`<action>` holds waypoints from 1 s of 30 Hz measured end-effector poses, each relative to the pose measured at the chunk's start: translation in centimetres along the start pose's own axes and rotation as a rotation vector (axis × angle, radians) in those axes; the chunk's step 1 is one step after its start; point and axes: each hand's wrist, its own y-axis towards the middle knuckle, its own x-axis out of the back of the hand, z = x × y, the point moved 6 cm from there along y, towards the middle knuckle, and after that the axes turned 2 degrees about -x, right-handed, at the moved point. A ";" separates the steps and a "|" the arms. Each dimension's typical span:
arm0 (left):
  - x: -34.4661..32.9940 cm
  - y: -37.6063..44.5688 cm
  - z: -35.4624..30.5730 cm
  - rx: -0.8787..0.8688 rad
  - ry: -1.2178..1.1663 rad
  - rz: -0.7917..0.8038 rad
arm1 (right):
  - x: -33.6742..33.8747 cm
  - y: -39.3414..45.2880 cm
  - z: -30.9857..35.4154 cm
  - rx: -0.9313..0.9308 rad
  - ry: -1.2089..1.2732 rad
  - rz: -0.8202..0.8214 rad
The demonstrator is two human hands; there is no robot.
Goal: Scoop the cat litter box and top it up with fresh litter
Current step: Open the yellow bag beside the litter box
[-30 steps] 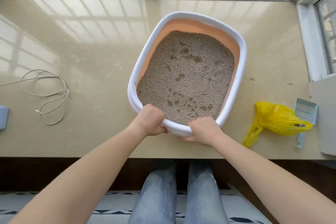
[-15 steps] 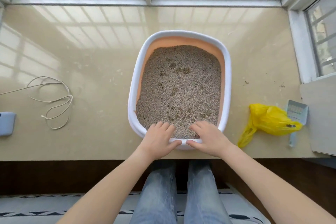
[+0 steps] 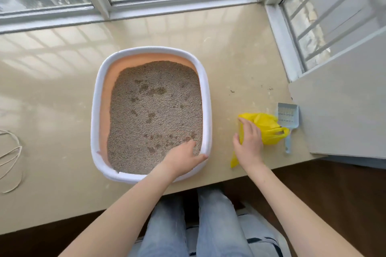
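Note:
A white-rimmed litter box with a peach inner wall stands on the beige ledge. It holds grey-brown litter with darker clumps. My left hand rests on the box's near right corner, thumb along the rim, fingers over the litter. To the right of the box my right hand lies on a crumpled yellow plastic bag, fingers spread over it. A pale blue slotted scoop lies just beyond the bag, partly under it.
A grey board leans at the far right beside the scoop. A loose white cord lies at the left edge. Window frames bound the ledge at the back and right. Litter crumbs dot the ledge right of the box.
The box was set straight on the ledge. My right hand left the rim and moved right onto the yellow bag. My left hand slid to the near right corner.

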 end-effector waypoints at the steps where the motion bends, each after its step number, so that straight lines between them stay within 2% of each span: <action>1: -1.0 0.5 -0.6 0.036 -0.051 0.024 | 0.2 0.5 -1.2 0.002 -0.023 0.021; 3: -2.5 1.3 -1.7 0.103 -0.130 0.031 | 0.5 1.7 -3.1 0.048 -0.111 0.062; 5: -3.0 1.9 -2.5 0.155 -0.106 -0.032 | 0.8 2.9 -4.3 0.052 -0.214 0.122; 8: -3.0 2.0 -3.2 0.199 -0.054 -0.141 | 0.7 4.9 -6.1 -0.017 -0.385 0.267; 11: -3.3 2.1 -3.8 0.223 -0.092 -0.160 | 0.2 5.9 -8.0 -0.072 -0.469 0.415; 16: -3.8 3.5 -6.5 0.242 -0.140 -0.158 | -0.2 6.3 -9.9 -0.076 -0.454 0.489; 19: -3.9 3.7 -7.2 0.263 -0.156 -0.155 | 0.2 6.7 -10.6 -0.062 -0.437 0.440; 24: -4.0 2.7 -6.9 0.289 -0.342 -0.111 | 1.1 6.7 -10.9 -0.030 -0.320 0.391; 26: -3.4 1.9 -7.1 0.280 -0.357 -0.139 | 1.1 6.4 -10.7 -0.007 -0.295 0.446; 30: -2.4 0.9 -7.4 0.203 -0.198 -0.195 | -0.6 4.5 -10.1 0.039 -0.288 0.615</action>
